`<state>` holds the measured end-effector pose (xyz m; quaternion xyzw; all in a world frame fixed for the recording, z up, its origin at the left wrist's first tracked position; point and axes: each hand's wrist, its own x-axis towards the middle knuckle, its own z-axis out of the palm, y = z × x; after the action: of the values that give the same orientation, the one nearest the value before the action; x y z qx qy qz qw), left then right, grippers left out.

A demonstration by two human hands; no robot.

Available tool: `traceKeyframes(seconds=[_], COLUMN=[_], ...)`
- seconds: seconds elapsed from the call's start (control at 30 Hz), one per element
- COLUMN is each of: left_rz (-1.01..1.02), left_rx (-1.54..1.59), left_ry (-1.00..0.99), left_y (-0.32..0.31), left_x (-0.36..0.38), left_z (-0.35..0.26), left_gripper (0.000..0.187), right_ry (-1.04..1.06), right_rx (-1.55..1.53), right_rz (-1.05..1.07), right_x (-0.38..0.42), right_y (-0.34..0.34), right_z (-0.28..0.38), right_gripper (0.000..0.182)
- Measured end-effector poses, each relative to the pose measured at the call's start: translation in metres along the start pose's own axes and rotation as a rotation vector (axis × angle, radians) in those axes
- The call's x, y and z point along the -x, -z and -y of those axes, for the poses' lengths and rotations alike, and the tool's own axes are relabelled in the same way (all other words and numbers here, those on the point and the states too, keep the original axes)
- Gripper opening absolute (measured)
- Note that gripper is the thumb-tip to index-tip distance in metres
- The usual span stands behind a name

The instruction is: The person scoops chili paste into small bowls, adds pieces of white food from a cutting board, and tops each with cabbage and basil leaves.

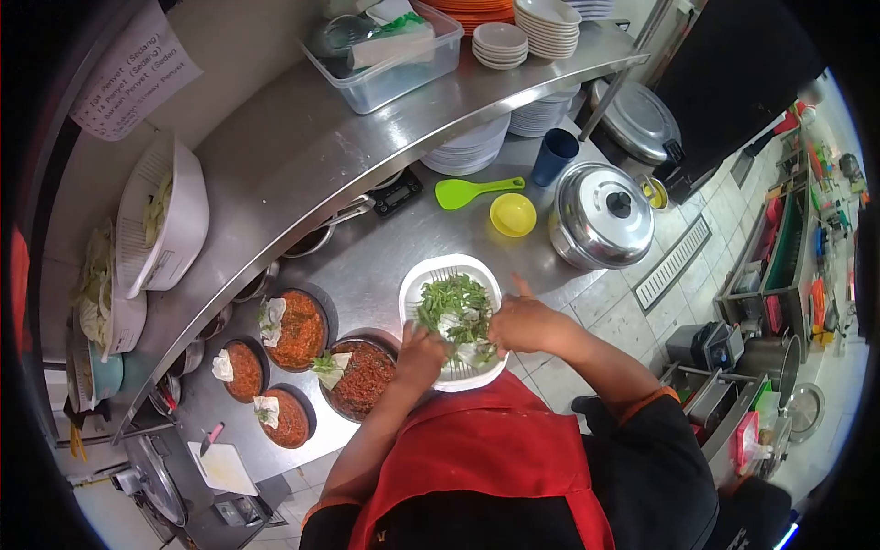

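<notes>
A white slotted basket (408, 291) holding green leaves (456, 300) and some pale pieces stands on the steel counter against the red apron. My left hand (421, 356) is at the basket's left side, fingers bent down at the leaves; what they hold is hidden. Over the right side is my right hand (527, 323), its index finger pointing up and the other fingers curled at the leaves. Left of the basket sit a large dark bowl of red sauce (359, 380), topped with a pale piece and leaves, and smaller bowls of red-orange sauce (298, 332) with pale pieces on them.
Behind the basket are a yellow bowl (512, 215), a green rice paddle (477, 191), a blue cup (555, 158) and a lidded steel pot (603, 215). A raised steel shelf (302, 151) curves along the back. A cutting board (223, 469) lies lower left.
</notes>
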<state>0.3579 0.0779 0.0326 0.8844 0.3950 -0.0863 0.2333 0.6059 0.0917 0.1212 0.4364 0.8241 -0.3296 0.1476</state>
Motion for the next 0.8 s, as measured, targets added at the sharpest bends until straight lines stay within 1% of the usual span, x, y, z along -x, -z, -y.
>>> traceKeyframes(seconds=[0.07, 0.1, 0.17, 0.2, 0.27, 0.3, 0.37, 0.4, 0.43, 0.47, 0.57, 0.63, 0.67, 0.7, 0.8], left_rz=[0.135, 0.039, -0.092, -0.161, -0.27, -0.323, -0.442, -0.503, -0.54, -0.546, -0.576, -0.587, -0.592, -0.596, -0.623], left_rx=[0.17, 0.392, 0.44, 0.466, 0.317, 0.241, 0.351, 0.406, 0.396, 0.482, 0.722, 0.864, 0.849, 0.833, 0.831], left_ry=[-0.025, -0.08, -0.134, -0.162, -0.085, -0.044, 0.019, 0.047, 0.099, 0.142, 0.234, 0.261, 0.22, 0.177, 0.031], left_y=[0.009, 0.014, 0.015, 0.015, 0.016, 0.018, 0.025, 0.03, 0.034, 0.036, 0.041, 0.041, 0.043, 0.047, 0.054], left_x=[0.005, 0.013, 0.024, 0.026, 0.017, 0.012, 0.006, 0.003, 0.003, 0.004, 0.004, 0.005, 0.005, 0.001, -0.017], left_z=[0.0, -0.001, -0.003, -0.004, 0.003, 0.007, 0.011, 0.014, 0.015, 0.018, 0.027, 0.028, 0.024, 0.019, -0.001], left_gripper=[0.017, 0.015, 0.017, 0.018, 0.018, 0.019, 0.016, 0.015, 0.015, 0.016, 0.022, 0.028, 0.03, 0.031, 0.031], right_ry=[-0.016, 0.028, 0.114, 0.069, -0.02, -0.02, -0.017, -0.011, -0.006, 0.0, -0.033, -0.012, -0.005, -0.032, 0.036], right_rx=[0.409, 0.38, 0.319, 0.3, 0.26, 0.256, 0.252, 0.282, 0.312, 0.346, -0.012, -0.398, -0.594, -0.689, -1.035], right_rz=[-0.328, -0.467, -0.742, -0.81, -0.944, -0.908, -0.836, -0.84, -0.842, -0.844, -0.796, -0.685, -0.619, -0.549, -0.475], right_x=[-0.006, -0.019, -0.057, -0.079, -0.119, -0.126, -0.137, -0.14, -0.141, -0.141, -0.102, -0.07, -0.056, -0.045, -0.03], right_y=[-0.026, -0.033, -0.047, -0.055, -0.066, -0.064, -0.061, -0.061, -0.063, -0.062, -0.041, -0.017, -0.009, -0.003, -0.002], right_z=[0.0, -0.004, -0.011, -0.015, -0.019, -0.017, -0.015, -0.017, -0.018, -0.02, -0.022, -0.019, -0.016, -0.016, -0.017], right_gripper=[0.01, 0.011, 0.014, 0.014, 0.014, 0.014, 0.014, 0.014, 0.014, 0.013, 0.008, 0.005, 0.007, 0.011, 0.01])
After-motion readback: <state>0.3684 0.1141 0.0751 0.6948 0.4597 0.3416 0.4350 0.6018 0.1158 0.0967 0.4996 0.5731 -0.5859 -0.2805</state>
